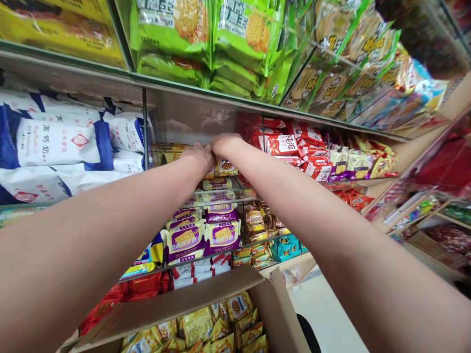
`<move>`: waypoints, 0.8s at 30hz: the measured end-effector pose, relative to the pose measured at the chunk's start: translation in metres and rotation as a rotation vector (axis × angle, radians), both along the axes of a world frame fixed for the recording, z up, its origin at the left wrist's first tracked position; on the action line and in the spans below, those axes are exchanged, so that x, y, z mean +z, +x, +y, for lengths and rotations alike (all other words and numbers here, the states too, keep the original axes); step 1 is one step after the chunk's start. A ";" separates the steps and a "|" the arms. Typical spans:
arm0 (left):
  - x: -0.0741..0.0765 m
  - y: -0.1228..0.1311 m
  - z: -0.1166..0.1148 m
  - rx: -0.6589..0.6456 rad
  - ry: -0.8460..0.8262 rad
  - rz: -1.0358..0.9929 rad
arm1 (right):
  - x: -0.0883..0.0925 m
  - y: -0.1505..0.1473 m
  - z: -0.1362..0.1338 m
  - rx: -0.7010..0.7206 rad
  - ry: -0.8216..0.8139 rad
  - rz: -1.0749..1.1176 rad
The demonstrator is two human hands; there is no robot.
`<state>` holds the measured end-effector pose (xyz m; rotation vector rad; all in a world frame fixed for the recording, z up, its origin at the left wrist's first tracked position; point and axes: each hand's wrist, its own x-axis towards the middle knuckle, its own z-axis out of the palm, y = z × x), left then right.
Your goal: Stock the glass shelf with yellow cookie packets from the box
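Observation:
Both arms reach forward into a glass shelf compartment, where my left hand (200,157) and my right hand (225,144) meet side by side. Yellow cookie packets (226,167) lie right under the hands, and more yellow packets (172,151) show to their left. The left fingers are curled down among the packets; what they grip is hidden. My right wrist is bent and its fingers are out of sight behind the hand. Below, an open cardboard box (281,304) holds several similar yellow cookie packets (198,324).
White and blue packets (59,139) fill the compartment on the left; red packets (281,144) lie on the right. Green biscuit packets (246,37) sit on the shelf above. Purple soda biscuit packets (222,235) stand below. Glass dividers (145,127) and shelf edges bound the compartment.

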<state>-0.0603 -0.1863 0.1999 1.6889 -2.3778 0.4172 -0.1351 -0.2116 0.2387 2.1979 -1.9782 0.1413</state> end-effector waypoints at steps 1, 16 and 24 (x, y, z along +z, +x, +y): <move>-0.001 0.000 0.000 0.007 -0.005 -0.023 | 0.000 0.000 0.000 0.000 -0.008 -0.001; -0.003 0.000 0.000 -0.049 -0.005 -0.136 | -0.016 -0.009 -0.018 0.057 -0.089 -0.020; -0.003 -0.002 0.001 -0.044 -0.017 -0.177 | -0.013 -0.018 -0.026 0.030 -0.146 -0.019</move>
